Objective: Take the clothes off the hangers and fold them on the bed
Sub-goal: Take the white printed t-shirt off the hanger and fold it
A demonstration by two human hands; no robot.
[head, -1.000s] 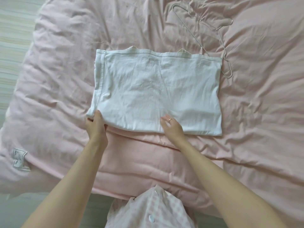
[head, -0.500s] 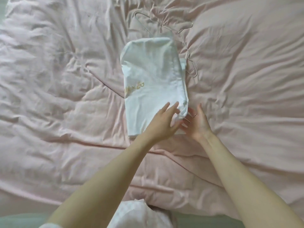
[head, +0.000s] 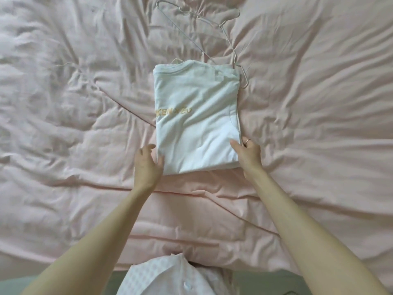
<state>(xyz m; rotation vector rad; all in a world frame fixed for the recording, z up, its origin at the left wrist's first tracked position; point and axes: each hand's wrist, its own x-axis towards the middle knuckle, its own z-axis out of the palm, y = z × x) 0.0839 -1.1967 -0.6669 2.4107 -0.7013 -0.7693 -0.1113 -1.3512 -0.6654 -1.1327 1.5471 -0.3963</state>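
Observation:
A white T-shirt point(head: 196, 122) with gold lettering lies folded into a compact rectangle in the middle of the pink bed point(head: 319, 128). My left hand point(head: 147, 165) holds its lower left corner, thumb on top of the cloth and fingers curled at the left edge. At the lower right corner my right hand point(head: 247, 155), with a ring on one finger, pinches the shirt, thumb on the top layer. A thin wire hanger point(head: 234, 54) lies bare on the duvet just behind the shirt, its lower end touching the shirt's top right corner.
The rumpled pink duvet spreads on all sides of the shirt. The bed's near edge runs along the bottom, where my pink checked top point(head: 170, 275) and a strip of greenish floor point(head: 265, 282) show.
The shirt, a wide rectangle a second ago, has been folded sideways into a narrow one. My hands have shifted from the right edge to the two lower corners.

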